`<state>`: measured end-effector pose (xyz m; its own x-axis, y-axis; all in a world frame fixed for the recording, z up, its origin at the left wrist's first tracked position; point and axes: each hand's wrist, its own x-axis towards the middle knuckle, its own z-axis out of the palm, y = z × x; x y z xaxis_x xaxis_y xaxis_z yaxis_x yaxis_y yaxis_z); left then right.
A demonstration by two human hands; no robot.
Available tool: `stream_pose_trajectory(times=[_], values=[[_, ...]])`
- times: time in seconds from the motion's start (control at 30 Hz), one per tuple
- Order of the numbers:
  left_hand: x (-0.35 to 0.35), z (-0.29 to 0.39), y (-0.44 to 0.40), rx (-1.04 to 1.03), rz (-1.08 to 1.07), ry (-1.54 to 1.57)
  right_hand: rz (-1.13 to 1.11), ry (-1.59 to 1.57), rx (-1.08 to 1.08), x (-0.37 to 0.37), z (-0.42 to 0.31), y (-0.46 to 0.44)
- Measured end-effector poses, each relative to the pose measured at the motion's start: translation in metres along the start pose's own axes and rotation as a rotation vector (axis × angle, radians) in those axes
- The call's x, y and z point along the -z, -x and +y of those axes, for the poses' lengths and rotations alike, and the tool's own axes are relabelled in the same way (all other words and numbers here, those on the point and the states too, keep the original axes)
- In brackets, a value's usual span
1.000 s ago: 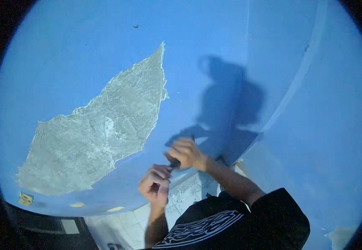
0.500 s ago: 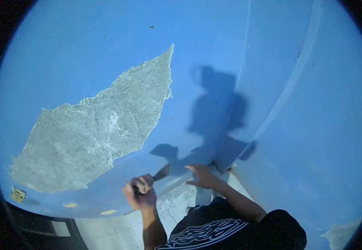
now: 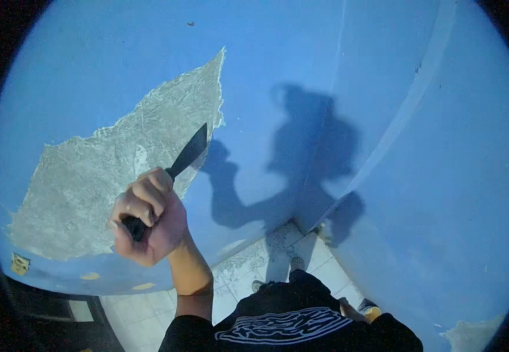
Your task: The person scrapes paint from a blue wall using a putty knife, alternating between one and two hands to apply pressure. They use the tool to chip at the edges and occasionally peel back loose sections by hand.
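My left hand (image 3: 149, 217) is raised before the blue wall, its fingers closed round the black handle of a scraper (image 3: 190, 151). The scraper's dark blade points up and right, over the right part of the grey bare patch (image 3: 90, 193); whether it touches the wall cannot be told. My right hand (image 3: 351, 310) is low beside my black shirt, only a bit of skin showing and its fingers hidden. Next to it is a small yellow and dark object (image 3: 372, 311); whether I hold it is unclear.
Blue walls (image 3: 442, 193) meet at a corner, with my shadow across them. A wall box (image 3: 20, 264) is at the lower left, above a dark piece of furniture (image 3: 37, 311). Tiled floor (image 3: 237, 276) with pale dust lies below. Another bare patch (image 3: 471, 335) is at lower right.
My left hand has risen and moved left with the scraper, whose blade now points upward. My right hand, earlier near the scraper, has let go and dropped down beside my body.
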<state>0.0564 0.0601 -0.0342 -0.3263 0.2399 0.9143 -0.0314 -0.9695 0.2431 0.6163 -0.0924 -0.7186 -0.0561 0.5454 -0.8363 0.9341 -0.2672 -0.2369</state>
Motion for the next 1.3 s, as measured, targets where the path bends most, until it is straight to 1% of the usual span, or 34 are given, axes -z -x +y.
stream_pose_trajectory(times=[0.1,0.23,0.3,0.4,0.47,0.5,0.53,0.57,0.6,0.63,0.67,0.7,0.77,0.8,0.87,0.9,0.93,0.97,1.03,1.07,1.2,1.27,1.3], values=[[-0.004,-0.007,-0.005,0.021,-0.040,-0.002,0.007,-0.175,-0.036,-0.004,0.001,0.015],[-0.010,-0.008,-0.014,-0.016,-0.054,0.016,0.057,-0.345,0.022,-0.008,-0.017,0.007],[-0.011,-0.009,-0.015,-0.035,-0.064,0.023,0.114,-0.388,0.106,-0.007,-0.031,-0.012],[-0.012,-0.016,-0.012,-0.031,-0.034,-0.002,0.251,-0.505,0.297,-0.015,-0.041,-0.060],[-0.013,-0.023,-0.012,-0.029,-0.062,-0.036,0.178,-0.758,0.272,0.022,-0.080,-0.027],[-0.013,-0.024,-0.013,-0.030,-0.063,-0.038,0.101,-1.015,0.242,0.044,-0.102,-0.008],[-0.013,-0.024,-0.013,-0.045,-0.092,-0.067,0.063,-1.007,0.126,0.066,-0.116,0.005],[-0.013,-0.024,-0.014,-0.058,-0.120,-0.097,0.101,-1.083,0.094,0.073,-0.120,0.008],[-0.014,-0.024,-0.016,-0.057,-0.121,-0.100,0.063,-1.095,0.006,0.074,-0.109,-0.010],[-0.017,-0.025,-0.019,-0.111,-0.133,-0.108,0.025,-1.104,-0.082,0.073,-0.099,-0.024],[-0.019,-0.024,-0.021,-0.166,-0.145,-0.117,0.042,-0.945,-0.024,0.073,-0.094,-0.022],[-0.021,-0.023,-0.021,-0.168,-0.145,-0.123,0.039,-0.940,-0.021,0.073,-0.089,-0.021],[-0.026,-0.020,-0.020,-0.160,-0.123,-0.170,-0.077,-1.064,-0.048,0.073,-0.069,-0.023],[-0.025,-0.020,-0.020,-0.163,-0.123,-0.175,-0.168,-1.094,-0.036,0.057,-0.041,-0.054],[-0.022,-0.022,-0.018,-0.160,-0.109,-0.149,-0.206,-1.106,-0.035,0.060,-0.047,-0.034],[-0.021,-0.024,-0.017,-0.162,-0.109,-0.151,-0.244,-1.122,-0.036,0.047,-0.025,-0.053],[-0.019,-0.027,-0.018,-0.157,-0.127,-0.149,-0.538,-1.309,0.020,0.038,-0.009,-0.078],[-0.018,-0.029,-0.018,-0.152,-0.146,-0.147,-0.539,-1.306,0.021,0.042,-0.020,-0.065],[-0.017,-0.029,-0.017,-0.162,-0.140,-0.126,-0.306,-1.196,0.081,0.047,-0.045,-0.033],[-0.017,-0.028,-0.017,-0.169,-0.135,-0.102,-0.242,-1.130,0.074,0.053,-0.056,-0.023],[-0.023,-0.029,-0.015,-0.227,-0.072,-0.108,-0.193,-1.027,0.036,0.058,-0.072,-0.018],[-0.016,-0.039,-0.011,-0.199,-0.174,-0.147,-0.188,-1.002,0.032,0.062,-0.076,-0.018],[-0.019,-0.037,-0.013,-0.200,-0.177,-0.151,-0.190,-0.998,0.030,0.062,-0.078,-0.018]])
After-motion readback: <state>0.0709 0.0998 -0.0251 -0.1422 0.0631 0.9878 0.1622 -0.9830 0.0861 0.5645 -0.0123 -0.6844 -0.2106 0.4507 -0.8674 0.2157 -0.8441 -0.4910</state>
